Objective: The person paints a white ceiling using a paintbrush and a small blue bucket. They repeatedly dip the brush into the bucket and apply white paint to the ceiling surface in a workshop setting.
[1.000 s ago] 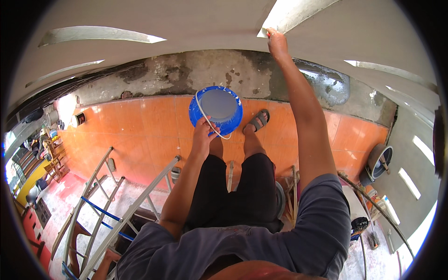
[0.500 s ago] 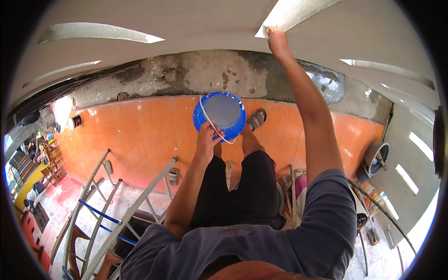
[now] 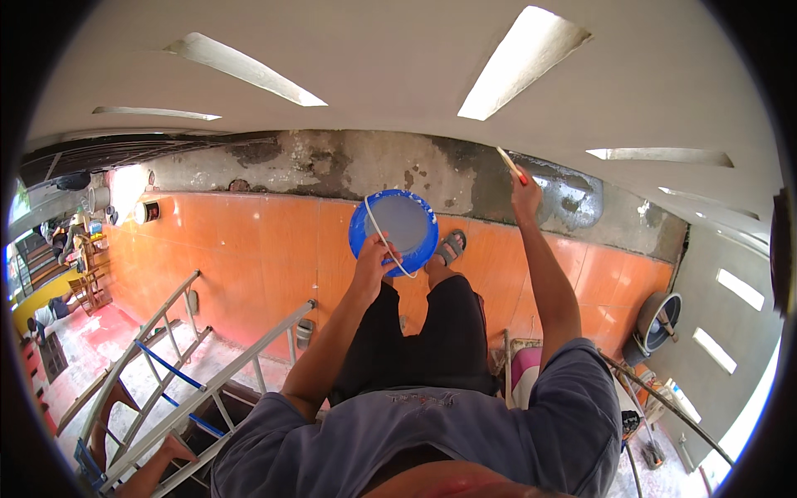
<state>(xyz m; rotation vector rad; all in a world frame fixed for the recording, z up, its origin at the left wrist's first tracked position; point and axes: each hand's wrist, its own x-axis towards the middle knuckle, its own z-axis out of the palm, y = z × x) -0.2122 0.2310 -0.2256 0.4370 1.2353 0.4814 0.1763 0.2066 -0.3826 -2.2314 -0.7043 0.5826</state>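
Note:
My left hand (image 3: 374,264) is closed on the near rim of a blue bucket (image 3: 358,241), whose white wire handle (image 3: 375,217) lies across the opening. A smooth greyish liquid (image 3: 398,220) fills much of the bucket. My right hand (image 3: 525,201), fingers wrapped, grips a paintbrush (image 3: 509,163) with a pale end and some red near the fingers. The brush points up and left, close to the lower part of the plain wall (image 3: 398,87); I cannot tell whether it touches. Above it is a slanted bright wall opening (image 3: 523,62).
An aluminium ladder (image 3: 249,353) with blue straps stands at the lower left, a co-worker's arm (image 3: 162,465) beside it. Orange tiles (image 3: 241,232) cover the ledge below, bordered by a stained concrete strip (image 3: 332,162). Dark tubs (image 3: 660,324) sit at the right.
My right hand has come down and away from the slanted wall opening, bringing the brush into plain sight. The left hand still holds the bucket. The whole view has tilted a little.

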